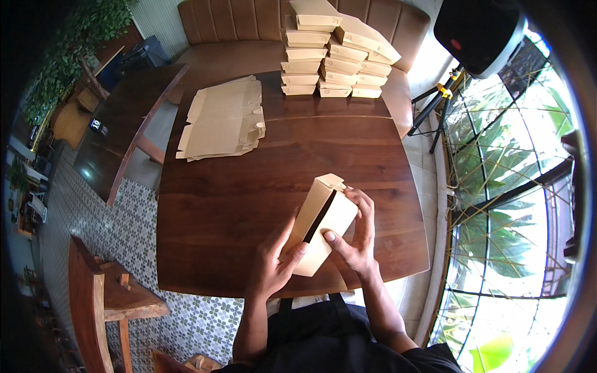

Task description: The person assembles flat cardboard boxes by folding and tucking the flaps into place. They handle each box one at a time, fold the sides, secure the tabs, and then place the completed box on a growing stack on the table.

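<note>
- Presently, both hands are closed around one cardboard box, the left hand and the right hand clasping it from opposite sides.
- The left hand cups the box's left side near its lower end, thumb and fingers apart with the cardboard between them.
- The right hand's thumb presses on the broad face while its fingers curl over the upper right edge.
- The box is plain tan, long and tilted; a dark gap runs lengthwise between two panels, and small flaps show at its far end.
- It is over the near part of the wooden table; whether it touches the wood, I cannot tell.
- Farther back lie flat cardboard blanks, left of piled folded boxes.
</note>
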Action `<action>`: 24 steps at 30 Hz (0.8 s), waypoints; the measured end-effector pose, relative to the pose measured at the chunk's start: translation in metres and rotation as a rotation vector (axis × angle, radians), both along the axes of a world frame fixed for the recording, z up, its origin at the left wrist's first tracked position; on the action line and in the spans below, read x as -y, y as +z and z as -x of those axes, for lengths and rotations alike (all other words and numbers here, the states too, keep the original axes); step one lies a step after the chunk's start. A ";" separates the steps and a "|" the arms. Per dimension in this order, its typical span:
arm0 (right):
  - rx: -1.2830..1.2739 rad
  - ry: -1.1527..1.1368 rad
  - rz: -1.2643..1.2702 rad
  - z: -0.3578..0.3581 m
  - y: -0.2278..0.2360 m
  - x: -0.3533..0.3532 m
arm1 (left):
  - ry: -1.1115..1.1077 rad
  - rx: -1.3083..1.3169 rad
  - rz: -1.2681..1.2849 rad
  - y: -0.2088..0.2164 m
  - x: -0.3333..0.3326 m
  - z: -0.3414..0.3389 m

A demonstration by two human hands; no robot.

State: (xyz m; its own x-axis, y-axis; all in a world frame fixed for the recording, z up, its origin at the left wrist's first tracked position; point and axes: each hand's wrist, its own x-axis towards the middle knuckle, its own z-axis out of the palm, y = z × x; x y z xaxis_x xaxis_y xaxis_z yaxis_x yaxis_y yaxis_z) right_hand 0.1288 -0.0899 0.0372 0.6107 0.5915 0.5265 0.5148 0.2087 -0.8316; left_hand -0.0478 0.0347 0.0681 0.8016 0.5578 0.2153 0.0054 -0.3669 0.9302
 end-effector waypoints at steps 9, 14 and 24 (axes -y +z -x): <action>0.038 -0.008 0.074 0.001 0.004 -0.009 | 0.016 -0.037 0.092 -0.001 0.002 0.000; 0.201 0.021 0.182 -0.004 0.011 -0.005 | 0.056 -0.010 0.083 -0.003 0.006 -0.004; -0.170 0.018 -0.156 0.002 -0.007 -0.022 | -0.065 -0.058 0.083 -0.004 0.006 -0.006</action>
State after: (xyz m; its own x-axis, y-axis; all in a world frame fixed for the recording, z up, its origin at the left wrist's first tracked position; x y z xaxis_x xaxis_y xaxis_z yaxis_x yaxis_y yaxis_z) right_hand 0.1272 -0.0675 0.0306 0.6888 0.5224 0.5026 0.3649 0.3491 -0.8631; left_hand -0.0415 0.0286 0.0642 0.8464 0.5183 0.1224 0.0392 -0.2899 0.9563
